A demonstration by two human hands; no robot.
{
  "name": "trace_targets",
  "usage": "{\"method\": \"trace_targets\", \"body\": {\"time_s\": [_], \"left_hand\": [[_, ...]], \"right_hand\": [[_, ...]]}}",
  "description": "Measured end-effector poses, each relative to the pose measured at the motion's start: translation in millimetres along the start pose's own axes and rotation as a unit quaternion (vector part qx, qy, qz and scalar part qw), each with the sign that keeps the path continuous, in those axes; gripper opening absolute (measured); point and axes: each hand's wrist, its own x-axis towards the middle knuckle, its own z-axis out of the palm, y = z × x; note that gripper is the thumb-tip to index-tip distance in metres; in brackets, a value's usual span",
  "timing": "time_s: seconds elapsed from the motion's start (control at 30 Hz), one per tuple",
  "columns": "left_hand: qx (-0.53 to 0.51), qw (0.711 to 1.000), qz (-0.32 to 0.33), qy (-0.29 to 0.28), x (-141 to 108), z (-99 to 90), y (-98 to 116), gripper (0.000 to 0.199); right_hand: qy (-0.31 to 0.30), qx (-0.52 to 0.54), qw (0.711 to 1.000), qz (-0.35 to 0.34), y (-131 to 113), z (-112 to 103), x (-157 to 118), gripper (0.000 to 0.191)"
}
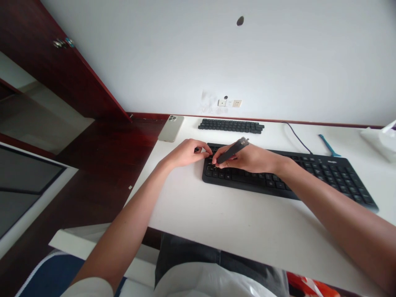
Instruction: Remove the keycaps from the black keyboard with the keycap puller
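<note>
A black keyboard lies on the white desk, slightly angled, some keycaps off at its left part. My right hand is closed round a dark keycap puller, with metal prongs at its raised end and thin wire at the lower end, down among the left-hand keys. Beside it, my left hand reaches the keyboard's upper left corner, thumb and forefinger pinched together; whatever is between them is too small to make out. Behind the keyboard, loose black keycaps stand in neat rows.
A phone lies at the desk's back left corner. The keyboard's cable runs backward. A blue slim tool and a white object are at the right. Wall sockets sit behind the desk.
</note>
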Motion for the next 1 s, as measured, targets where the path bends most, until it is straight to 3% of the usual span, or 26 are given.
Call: {"method": "trace_targets", "body": {"time_s": [0.17,0.37,0.53,0.67,0.77,0.83,0.9,1.0], "left_hand": [[-0.001,1.000,-0.008,0.001,-0.7,-1.1,-4.0,0.016],[-0.013,0.993,-0.026,0.113,2.2,1.6,-20.8,0.023],[0.049,0.989,0.024,0.134,5.9,2.4,-30.7,0.035],[0.076,0.985,0.052,0.148,7.7,4.6,-28.6,0.043],[0.058,0.984,0.050,0.162,9.3,6.3,-29.1,0.043],[0.043,0.983,0.036,0.175,10.1,6.8,-29.9,0.049],[0.040,0.981,0.015,0.188,10.7,7.0,-30.0,0.048],[0.051,0.979,-0.003,0.197,12.0,8.7,-30.8,0.029]], "right_hand": [[0.089,0.106,0.990,-0.002,-0.7,-1.0,2.8,0.032],[0.145,0.075,0.986,0.016,8.8,4.3,8.1,0.027],[0.191,0.070,0.979,-0.002,5.1,9.6,8.5,0.025],[0.095,0.172,0.980,-0.009,-29.3,36.4,-0.6,0.025],[-0.119,0.290,0.949,-0.015,-48.8,74.5,-9.9,0.026],[-0.191,0.334,0.923,-0.013,-48.7,104.2,-14.2,0.032],[-0.211,0.340,0.916,-0.015,-39.7,131.6,-15.2,0.037],[-0.199,0.359,0.912,0.006,-22.2,157.7,-11.6,0.042]]}}
